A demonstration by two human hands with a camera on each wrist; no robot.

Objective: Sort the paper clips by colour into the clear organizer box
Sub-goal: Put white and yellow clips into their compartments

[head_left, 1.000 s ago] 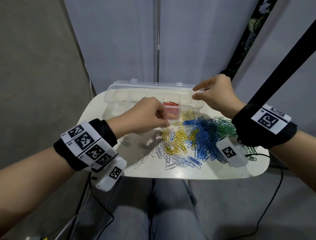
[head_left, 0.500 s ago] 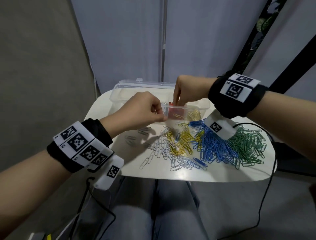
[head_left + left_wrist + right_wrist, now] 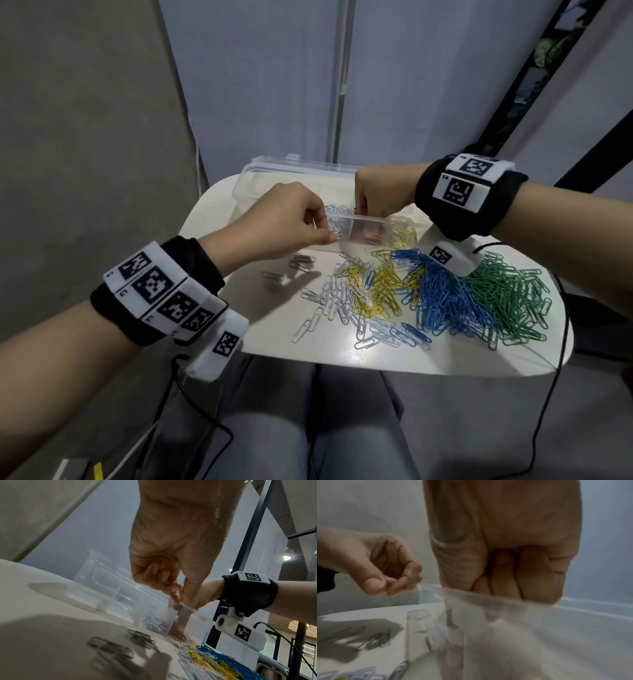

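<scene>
My left hand (image 3: 287, 219) fingers pinch the near rim of the clear organizer box (image 3: 373, 231); right hand (image 3: 380, 197) fingers curl down into it. Thin see-through plastic, on a white glossy rounded tabletop (image 3: 260, 308). Wiry paper clips (image 3: 445, 294) heaped at 5 o'clock: white, yellow, blue, green. Grey panel walls behind.

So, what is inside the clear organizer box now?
Inside the clear plastic organizer box are white paper clips, red ones and yellow ones, each in separate compartments. The right hand covers the part behind.
</scene>
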